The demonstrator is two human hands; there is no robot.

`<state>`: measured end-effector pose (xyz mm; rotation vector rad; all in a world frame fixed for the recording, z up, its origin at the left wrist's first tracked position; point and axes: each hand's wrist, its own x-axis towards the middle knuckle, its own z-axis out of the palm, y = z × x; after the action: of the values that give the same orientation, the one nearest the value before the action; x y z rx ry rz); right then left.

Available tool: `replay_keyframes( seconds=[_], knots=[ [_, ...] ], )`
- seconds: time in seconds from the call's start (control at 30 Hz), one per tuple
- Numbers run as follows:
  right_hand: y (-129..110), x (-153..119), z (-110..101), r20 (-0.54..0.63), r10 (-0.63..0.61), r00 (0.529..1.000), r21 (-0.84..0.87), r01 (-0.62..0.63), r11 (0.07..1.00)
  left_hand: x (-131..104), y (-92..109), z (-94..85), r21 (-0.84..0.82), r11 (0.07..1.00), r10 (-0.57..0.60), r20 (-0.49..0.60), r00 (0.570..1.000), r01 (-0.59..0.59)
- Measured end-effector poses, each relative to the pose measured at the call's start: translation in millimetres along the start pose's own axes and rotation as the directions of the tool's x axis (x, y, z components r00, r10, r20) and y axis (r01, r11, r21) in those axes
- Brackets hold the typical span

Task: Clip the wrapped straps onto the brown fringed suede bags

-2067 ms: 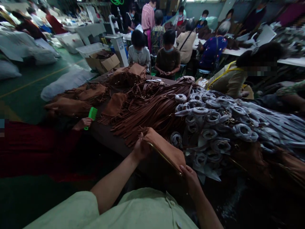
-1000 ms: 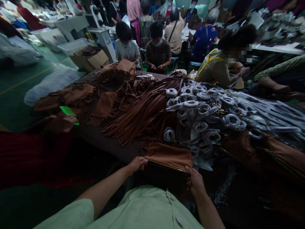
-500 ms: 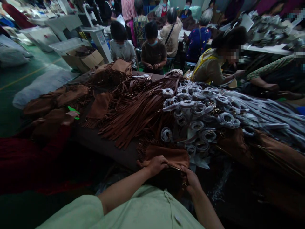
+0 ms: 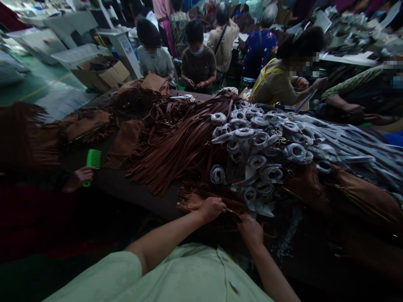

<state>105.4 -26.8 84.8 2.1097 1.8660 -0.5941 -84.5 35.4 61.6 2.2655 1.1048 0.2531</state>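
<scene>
A brown suede fringed bag (image 4: 195, 200) lies at the near edge of the dark table (image 4: 126, 184), right in front of me. My left hand (image 4: 211, 208) rests closed on its top, gripping the suede. My right hand (image 4: 251, 228) pinches the bag's gold-edged opening just to the right. Fringe spills out to the left of my left hand. Behind the bag rises a heap of paper-wrapped strap coils (image 4: 261, 147).
A fan of brown leather straps (image 4: 176, 142) covers the middle of the table, with more fringed bags (image 4: 88, 121) at the left. A co-worker's hand (image 4: 77, 178) at the left holds a green comb (image 4: 92, 161). Several people sit at the far side.
The bag came down from a tilted hold in the air onto the table edge. My two hands moved closer together on its opening. The co-worker's comb went down and came back up.
</scene>
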Motion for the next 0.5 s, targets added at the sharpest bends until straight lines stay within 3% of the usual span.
replay_keyframes(
  seconds=[0.1, 0.17, 0.23, 0.27, 0.33, 0.37, 0.43, 0.5],
  knots=[
    [0, 4, 3, -0.003, -0.012, 1.0, -0.03, 0.012, 0.999, -15, 12, -6.4, -0.042, 0.999, -0.029, -0.175, 0.984, 0.022],
    [-1, 4, 7, -0.005, -0.021, 1.0, -0.049, 0.02, 0.999, -26, 23, -3.0, -0.09, 0.996, 0.002, -0.21, 0.978, -0.021],
    [-3, 3, 10, -0.009, -0.016, 1.0, -0.067, 0.015, 0.998, -35, 34, 8.9, -0.115, 0.992, 0.043, -0.119, 0.992, -0.057],
    [-4, 2, 12, -0.013, -0.008, 1.0, -0.074, 0.007, 0.997, -37, 38, 17.0, -0.108, 0.994, 0.015, -0.052, 0.999, -0.02],
    [-6, 0, 16, -0.022, 0.011, 1.0, -0.076, -0.013, 0.997, -38, 41, 33.4, -0.054, 0.981, -0.179, 0.095, 0.979, 0.185],
    [-7, -1, 17, -0.028, 0.017, 0.999, -0.074, -0.019, 0.997, -36, 41, 40.2, -0.023, 0.947, -0.311, 0.166, 0.936, 0.319],
    [-8, -3, 20, -0.038, 0.021, 0.999, -0.063, -0.023, 0.998, -29, 39, 48.9, -0.028, 0.842, -0.504, 0.312, 0.805, 0.538],
    [-8, -4, 22, -0.045, 0.028, 0.999, -0.054, -0.031, 0.998, -22, 35, 51.8, -0.105, 0.759, -0.55, 0.422, 0.72, 0.642]
  ],
)
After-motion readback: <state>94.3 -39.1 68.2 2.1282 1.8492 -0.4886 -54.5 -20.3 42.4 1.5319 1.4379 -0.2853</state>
